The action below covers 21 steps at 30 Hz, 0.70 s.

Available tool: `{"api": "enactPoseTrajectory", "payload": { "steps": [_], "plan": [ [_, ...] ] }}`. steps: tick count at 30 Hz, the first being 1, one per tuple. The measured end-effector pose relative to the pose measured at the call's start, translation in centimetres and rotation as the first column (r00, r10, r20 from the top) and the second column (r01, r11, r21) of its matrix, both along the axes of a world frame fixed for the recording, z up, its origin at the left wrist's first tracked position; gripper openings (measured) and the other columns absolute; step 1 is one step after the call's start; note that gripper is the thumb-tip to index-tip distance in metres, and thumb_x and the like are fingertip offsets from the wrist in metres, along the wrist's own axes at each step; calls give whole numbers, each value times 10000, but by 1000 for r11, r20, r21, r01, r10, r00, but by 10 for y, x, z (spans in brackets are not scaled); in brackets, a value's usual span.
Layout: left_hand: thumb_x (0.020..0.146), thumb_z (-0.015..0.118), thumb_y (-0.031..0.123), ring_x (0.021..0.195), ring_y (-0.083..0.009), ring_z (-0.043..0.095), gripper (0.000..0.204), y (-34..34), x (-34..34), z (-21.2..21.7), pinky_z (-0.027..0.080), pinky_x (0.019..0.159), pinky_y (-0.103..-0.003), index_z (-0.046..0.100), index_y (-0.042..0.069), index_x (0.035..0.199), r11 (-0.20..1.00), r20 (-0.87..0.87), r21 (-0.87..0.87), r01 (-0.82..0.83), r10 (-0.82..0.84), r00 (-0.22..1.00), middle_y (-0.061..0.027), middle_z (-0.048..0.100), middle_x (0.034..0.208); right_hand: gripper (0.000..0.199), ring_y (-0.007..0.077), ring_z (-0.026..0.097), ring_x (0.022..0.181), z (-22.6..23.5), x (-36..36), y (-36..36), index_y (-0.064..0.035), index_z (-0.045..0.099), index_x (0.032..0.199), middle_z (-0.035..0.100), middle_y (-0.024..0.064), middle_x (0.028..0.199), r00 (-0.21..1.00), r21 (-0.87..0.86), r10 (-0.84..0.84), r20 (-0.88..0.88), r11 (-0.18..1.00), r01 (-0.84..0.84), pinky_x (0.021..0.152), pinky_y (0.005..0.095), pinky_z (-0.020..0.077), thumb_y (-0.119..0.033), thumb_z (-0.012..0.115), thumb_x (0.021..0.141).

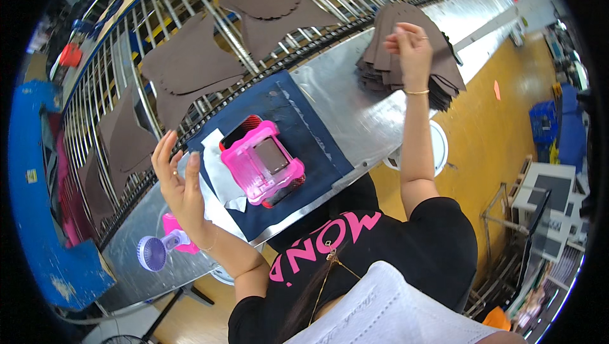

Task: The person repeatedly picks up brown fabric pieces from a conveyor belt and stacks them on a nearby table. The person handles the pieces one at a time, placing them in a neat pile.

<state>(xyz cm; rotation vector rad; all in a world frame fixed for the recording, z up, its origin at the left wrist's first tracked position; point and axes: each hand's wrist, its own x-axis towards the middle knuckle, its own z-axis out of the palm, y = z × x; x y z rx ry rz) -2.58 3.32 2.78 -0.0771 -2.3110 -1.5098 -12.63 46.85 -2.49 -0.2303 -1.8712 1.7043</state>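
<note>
My left hand (180, 182) is raised over the near edge of the metal rack, fingers spread, holding nothing that I can see. Just beyond its fingers lie flat brown cut pieces (184, 58), some with scalloped edges, spread along the rods. My right hand (411, 49) is above a stack of brown cut pieces (390, 68) on the metal table. Its fingers are curled in; whether they pinch anything is hidden. Between my arms, a pink plastic holder (254, 163) sits over a red-edged phone-like object (241, 129) on a dark blue sheet (311, 144).
A rack of metal rods (168, 11) curves along the table's far side. A purple handheld fan (152, 253) lies at the near left. Blue equipment (28, 179) stands at far left. A white round stool or bucket (439, 147) is under the table's right side.
</note>
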Motion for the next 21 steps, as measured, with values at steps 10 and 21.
{"api": "enactPoseTrajectory", "payload": {
  "steps": [10, 21],
  "plan": [
    [906, 634, 142, 1115, -186, 535, 332, 4, 17, -14, 424, 928, -340, 586, 27, 1213, 994, 49, 109, 10, -16, 999, -87, 567, 1217, 618, 327, 594, 1084, -38, 69, 206, -65, 657, 1132, 622, 190, 1156, 512, 891, -752, 415, 450, -60, 933, 420, 466, -583, 645, 794],
    [914, 616, 140, 1102, -204, 567, 344, 2, 25, -11, 424, 941, -332, 567, 23, 1234, 996, 81, 87, -11, 4, 997, -107, 596, 1194, 643, 319, 582, 1107, -28, 54, 218, -31, 640, 1158, 594, 216, 1178, 573, 820, -627, 528, 551, -153, 938, 417, 467, -547, 691, 778]
  ]
}}
